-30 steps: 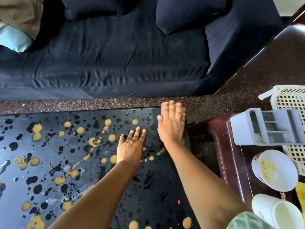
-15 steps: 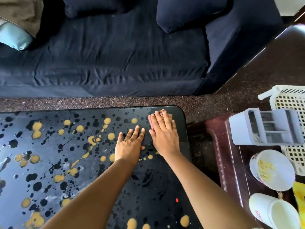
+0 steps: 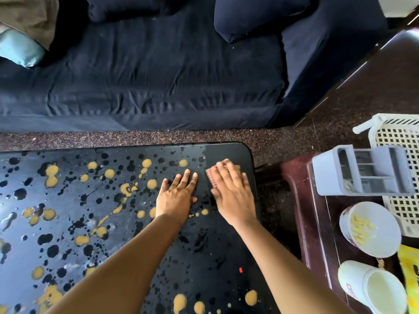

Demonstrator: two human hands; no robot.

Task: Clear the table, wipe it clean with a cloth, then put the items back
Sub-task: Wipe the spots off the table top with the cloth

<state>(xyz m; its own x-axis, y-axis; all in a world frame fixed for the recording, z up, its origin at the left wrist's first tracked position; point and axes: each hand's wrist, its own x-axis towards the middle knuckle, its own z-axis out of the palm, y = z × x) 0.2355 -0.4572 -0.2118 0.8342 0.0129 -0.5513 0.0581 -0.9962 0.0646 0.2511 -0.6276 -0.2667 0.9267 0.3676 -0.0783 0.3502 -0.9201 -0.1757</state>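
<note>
A black table (image 3: 68,200) with yellow and dark splatter pattern fills the lower left. My right hand (image 3: 233,191) lies flat on a small pink cloth (image 3: 212,176) near the table's far right corner; only the cloth's left and far edges show past the fingers. My left hand (image 3: 176,196) rests flat on the tabletop just left of it, fingers spread, holding nothing. A wet streak shows on the table beyond the cloth.
A dark blue sofa (image 3: 158,75) runs along the far side. At right a dark red side table (image 3: 301,211) carries a grey organiser (image 3: 362,171), a white bowl with yellow pieces (image 3: 369,227), a white cup (image 3: 371,288) and a white lattice basket (image 3: 401,159).
My right hand slid the cloth back from the table's far right edge toward me, then slightly right. The left hand stayed flat in place.
</note>
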